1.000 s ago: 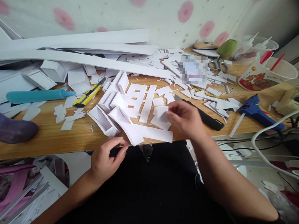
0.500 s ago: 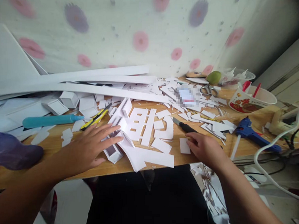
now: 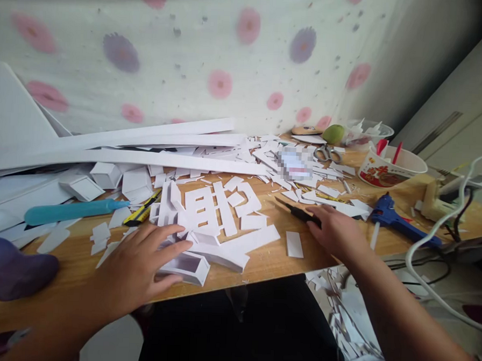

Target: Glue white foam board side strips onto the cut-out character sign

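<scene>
My left hand (image 3: pixel 140 258) lies spread over a cluster of white foam-board pieces, fingers apart and touching them. Under its fingertips are an open white box (image 3: pixel 190 268) and a bent white strip (image 3: pixel 224 256). A white panel with cut-out windows (image 3: pixel 202 211) lies just beyond. On the right, my right hand (image 3: pixel 337 231) is closed round the black handle of a knife (image 3: pixel 299 212), whose thin blade points left and away. A small white rectangle (image 3: pixel 294 245) lies on the wood to the left of that hand. My right fingertips are partly hidden.
A blue glue gun (image 3: pixel 396 218) and its white cord (image 3: pixel 413 249) are at right, near a paper bowl (image 3: pixel 391 167). Scissors (image 3: pixel 327 154) lie behind. At left are a teal bottle (image 3: pixel 73 211), a yellow cutter (image 3: pixel 141 210) and long white strips (image 3: pixel 124 158).
My right hand has gone from the small white rectangle to the knife handle, and the blade now shows edge-on. Under my left hand, the box and strip have turned. The view has shifted.
</scene>
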